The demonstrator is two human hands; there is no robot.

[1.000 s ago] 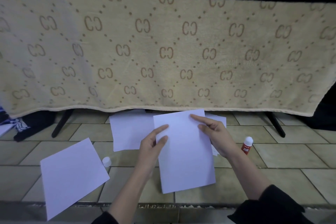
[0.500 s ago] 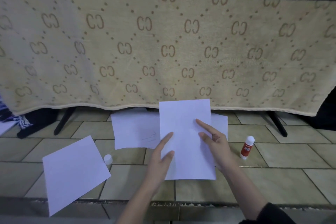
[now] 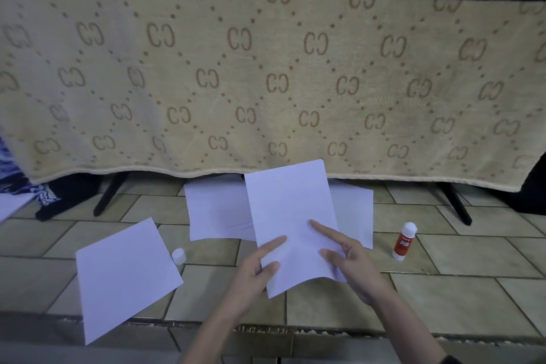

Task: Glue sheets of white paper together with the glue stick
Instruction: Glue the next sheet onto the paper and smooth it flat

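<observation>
**Head view: both hands on one sheet, glue stick standing apart**

Head view, nearest first: we see our left hand (image 3: pixel 254 272) and right hand (image 3: pixel 351 266) holding the lower end of one white sheet (image 3: pixel 291 216). The left pinches its lower left edge between thumb and fingers; the right has forefinger and thumb laid out straight on top, and we cannot tell what its hidden fingers do beneath.

A loose sheet (image 3: pixel 124 272) lies on the tiled floor (image 3: pixel 461 284) at the left, with a white cap (image 3: pixel 178 255) just beside its right corner. Behind the held sheet lies a spread pile of sheets (image 3: pixel 215 210), mostly covered, so we cannot count them.

One glue stick (image 3: pixel 404 241) stands upright, uncapped, well right of the hands; its red label is too small to read.

Farthest, a beige blanket (image 3: pixel 266 83) repeats a "CC" mark.
</observation>
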